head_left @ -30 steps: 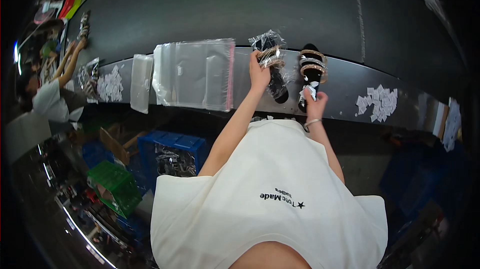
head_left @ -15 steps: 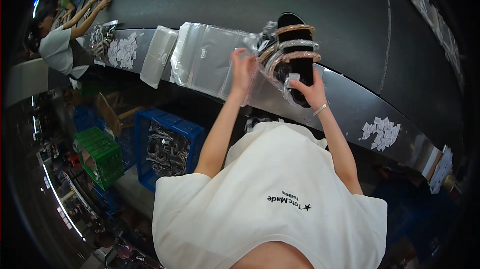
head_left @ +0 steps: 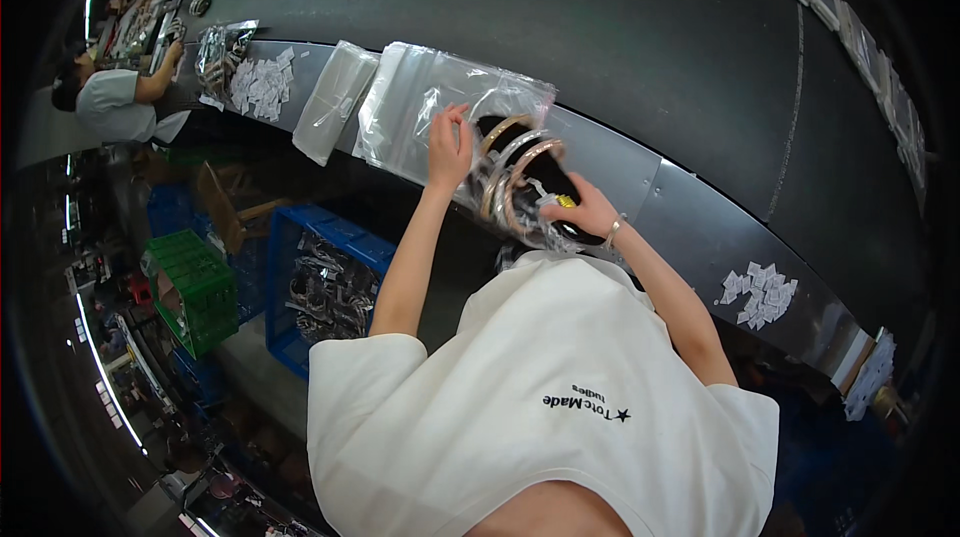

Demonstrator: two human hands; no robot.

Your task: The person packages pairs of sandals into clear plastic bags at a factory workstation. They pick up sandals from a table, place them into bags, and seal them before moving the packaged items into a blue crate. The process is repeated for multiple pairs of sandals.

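Dark and long, the worktop (head_left: 640,47) is stretching across the busy room, and a shiny metal strip (head_left: 685,202) is running along its near edge. Right by the middle of that edge, someone in a white T-shirt (head_left: 540,377) is handling two black sandals (head_left: 548,172) with gold, silver and pinky-gold straps. Crinkly clear plastic (head_left: 490,212) is hanging around part of them. The right hand (head_left: 588,211) is gripping the sandals at their near end, and a tiny yellow spot (head_left: 567,201) is showing by its fingers. The left hand (head_left: 447,149) is hovering over a stack of clear bags (head_left: 392,127), just beside the straps, with its fingers bending; I cannot tell if it is pinching any plastic. A thinner stack of bags (head_left: 335,105) is lying to the left. White paper slips (head_left: 262,87) are sitting near the strip's left end, and more little slips (head_left: 760,295) are sitting near its right end. Below the near edge, a blue crate (head_left: 345,228) is holding shiny wrapped things (head_left: 330,287), and a green crate (head_left: 213,302) is standing beside it. Far left, another person (head_left: 108,100) is reaching over the worktop.
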